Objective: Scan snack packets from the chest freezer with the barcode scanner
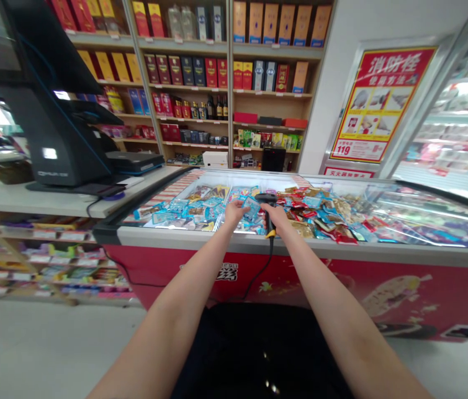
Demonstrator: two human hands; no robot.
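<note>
A loose pinch is the weak point at centre frame: the left hand (234,211), fingers half curled, grips a blue foil packet (252,209) that could slip and drop back into the heap below, while its shiny wrapper may throw glare toward the handheld barcode scanner (266,213) just beside it. The right hand (278,217) is clenched around the scanner's black handle, its yellow-banded base (270,234) pointing down by the freezer rim. The scanner's coiled black cord (258,279) hangs over that rim and down the front, where it could snag if pulled too short. Both hands reach over the white rim (200,236) of a red chest freezer (400,291), above mounds of blue, red and gold snack packets (320,219); a careless elbow or sleeve could disturb them. At upper left of the frame stands a black point-of-sale terminal (53,141) on a white checkout counter (21,194). Behind the freezer, wooden shelves (188,66) hold boxed and bottled liquor, and at right a red-and-yellow fire-safety poster (379,105) hangs beside a glass display case (453,138).
</note>
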